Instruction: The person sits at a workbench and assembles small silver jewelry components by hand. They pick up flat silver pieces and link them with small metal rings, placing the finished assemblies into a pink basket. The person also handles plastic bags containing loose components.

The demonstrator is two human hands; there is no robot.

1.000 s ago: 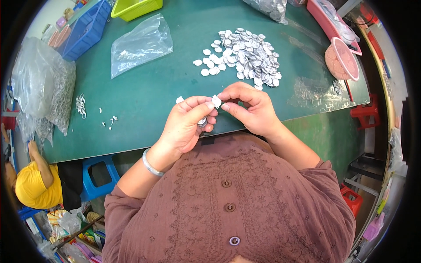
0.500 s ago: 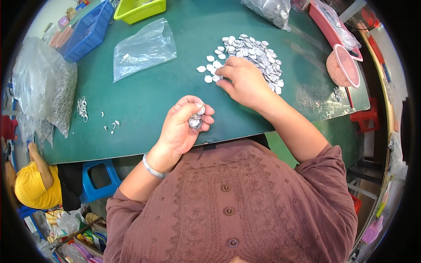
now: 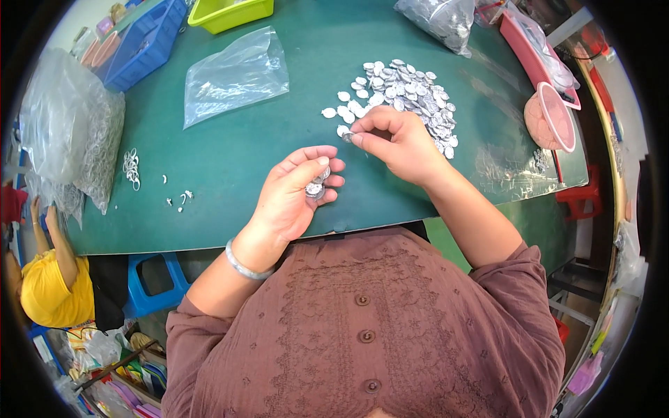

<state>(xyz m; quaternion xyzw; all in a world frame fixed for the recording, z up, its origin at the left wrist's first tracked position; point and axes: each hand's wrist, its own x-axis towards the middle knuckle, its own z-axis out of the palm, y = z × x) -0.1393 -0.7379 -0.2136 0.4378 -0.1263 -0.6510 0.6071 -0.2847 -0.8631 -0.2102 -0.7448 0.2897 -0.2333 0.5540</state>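
Several small silver oval medals (image 3: 315,188) lie stacked in my left hand (image 3: 296,182), the thumb bent over them and the fingers curled beneath. My right hand (image 3: 397,143) pinches one silver medal (image 3: 348,137) between thumb and fingertips, just above the green table (image 3: 230,181). Beyond and beside it spreads a heap of the same medals (image 3: 418,94), with a few loose ones (image 3: 343,112) scattered at its left edge.
A flat clear plastic bag (image 3: 237,76) lies left of the heap. Farther left stand a bulging bag of metal rings (image 3: 101,153) and a blue crate (image 3: 143,49). A green basket (image 3: 230,14) and pink basket (image 3: 550,115) edge the table. A person in yellow (image 3: 56,289) sits at left.
My right hand has drawn a little back toward me from the loose medals and now has one pinched. My left hand still holds its stack, its thumb slightly shifted.
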